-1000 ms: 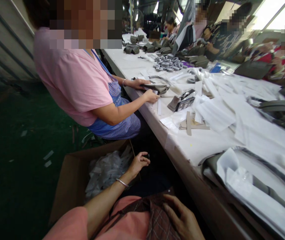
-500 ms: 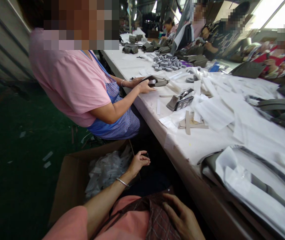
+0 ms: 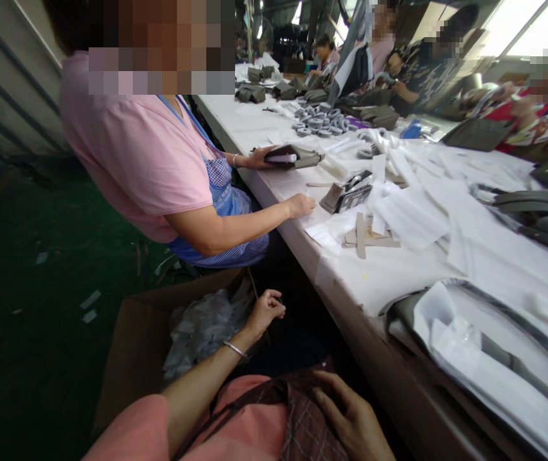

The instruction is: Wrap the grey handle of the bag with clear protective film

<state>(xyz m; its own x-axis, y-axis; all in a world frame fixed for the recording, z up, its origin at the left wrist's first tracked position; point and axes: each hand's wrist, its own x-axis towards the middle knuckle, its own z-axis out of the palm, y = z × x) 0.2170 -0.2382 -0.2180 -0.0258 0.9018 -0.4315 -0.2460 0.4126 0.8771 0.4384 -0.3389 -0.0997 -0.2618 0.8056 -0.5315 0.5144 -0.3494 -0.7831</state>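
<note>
My left hand (image 3: pixel 265 312), with a silver bangle (image 3: pixel 234 349) at its wrist, hangs beside the table over dark space. Its fingers are curled, and a small dark thing shows at the fingertips, too small to make out. On my lap, my right hand (image 3: pixel 353 413) lies loosely over a brown checked apron (image 3: pixel 303 410), fingers stretched and slightly apart. Just left of my left forearm stands a cardboard box (image 3: pixel 130 346) with crumpled whitish scraps (image 3: pixel 207 330) inside. On the table to my right lies a dark grey-green bag piece (image 3: pixel 401 314) with white sheeting over it.
Along the long white table (image 3: pixel 336 288), a co-worker in a pink top (image 3: pixel 134 160) holds a grey-green pouch (image 3: pixel 298 157). A tape dispenser (image 3: pixel 348 192), white sheets (image 3: pixel 408 214), beige strips (image 3: pixel 363 237) and grey rolls (image 3: pixel 322 120) lie on it. Other people work farther back.
The co-worker's right hand has left the pouch and reached down to the table by the tape dispenser. My own hands have hardly moved.
</note>
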